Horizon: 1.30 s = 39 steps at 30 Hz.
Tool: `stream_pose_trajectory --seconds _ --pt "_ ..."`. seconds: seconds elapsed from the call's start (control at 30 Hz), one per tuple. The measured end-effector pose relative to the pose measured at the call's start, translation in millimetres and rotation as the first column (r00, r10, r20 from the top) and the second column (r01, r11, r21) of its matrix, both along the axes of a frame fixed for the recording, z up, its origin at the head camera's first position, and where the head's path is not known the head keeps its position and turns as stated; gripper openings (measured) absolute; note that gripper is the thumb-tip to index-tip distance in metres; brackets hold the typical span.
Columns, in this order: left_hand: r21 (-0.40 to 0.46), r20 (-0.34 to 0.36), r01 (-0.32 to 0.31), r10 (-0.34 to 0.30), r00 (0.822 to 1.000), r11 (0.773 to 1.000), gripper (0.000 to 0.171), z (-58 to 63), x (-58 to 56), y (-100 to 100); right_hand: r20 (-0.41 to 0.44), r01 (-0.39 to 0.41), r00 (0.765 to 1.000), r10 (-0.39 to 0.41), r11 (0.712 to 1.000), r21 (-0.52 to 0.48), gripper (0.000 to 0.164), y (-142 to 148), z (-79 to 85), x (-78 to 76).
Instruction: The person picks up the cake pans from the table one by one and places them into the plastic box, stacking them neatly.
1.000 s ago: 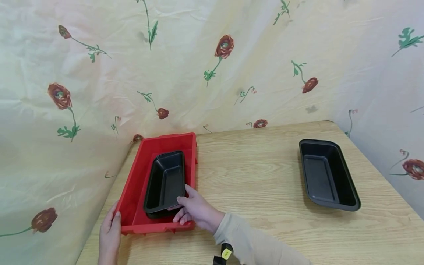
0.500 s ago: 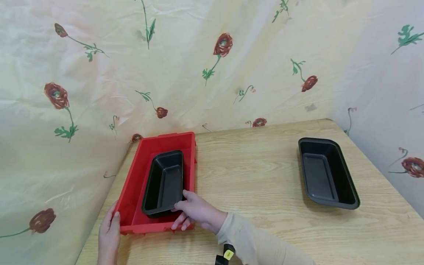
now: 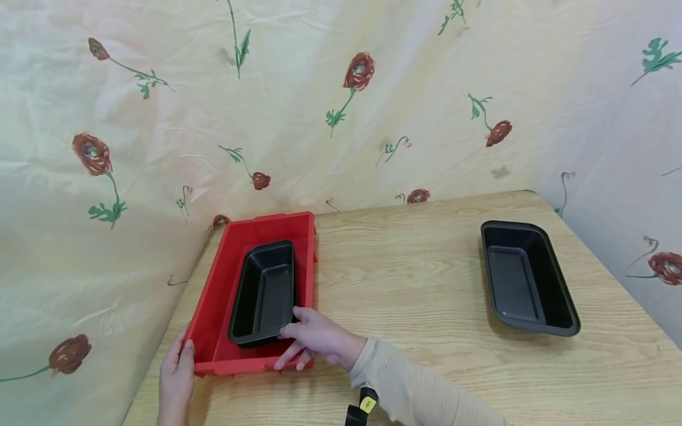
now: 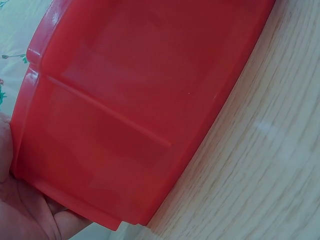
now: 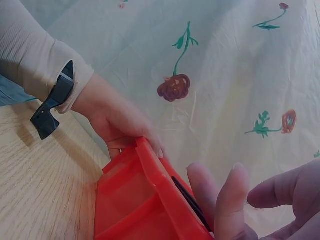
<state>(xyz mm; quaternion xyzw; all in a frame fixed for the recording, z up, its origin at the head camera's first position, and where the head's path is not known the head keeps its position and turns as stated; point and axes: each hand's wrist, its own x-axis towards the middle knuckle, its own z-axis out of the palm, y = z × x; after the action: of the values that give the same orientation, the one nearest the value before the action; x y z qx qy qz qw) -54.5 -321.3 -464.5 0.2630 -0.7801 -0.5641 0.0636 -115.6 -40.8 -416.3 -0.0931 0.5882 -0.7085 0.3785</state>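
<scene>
A table corner screened by sheeting: creased, flower-printed sheeting (image 3: 298, 89) rises behind and beside a wood-grain table (image 3: 405, 284). Whether this is in a home or a workroom, the narrow view cannot settle.

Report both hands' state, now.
Left hand: holding the red rectangular plastic tray.
Right hand: at the black rectangular metal-looking pan inside that tray; grip cannot be told.
</scene>
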Motion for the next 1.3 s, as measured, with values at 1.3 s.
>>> stream_pose_trajectory --seconds 1.3 --pt "0.006 0.010 -0.014 0.014 1.000 1.000 0.055 1.4 -1.1 1 -0.105 0.012 0.994 -0.011 1.000 0.001 0.066 17 6.5 25.2"
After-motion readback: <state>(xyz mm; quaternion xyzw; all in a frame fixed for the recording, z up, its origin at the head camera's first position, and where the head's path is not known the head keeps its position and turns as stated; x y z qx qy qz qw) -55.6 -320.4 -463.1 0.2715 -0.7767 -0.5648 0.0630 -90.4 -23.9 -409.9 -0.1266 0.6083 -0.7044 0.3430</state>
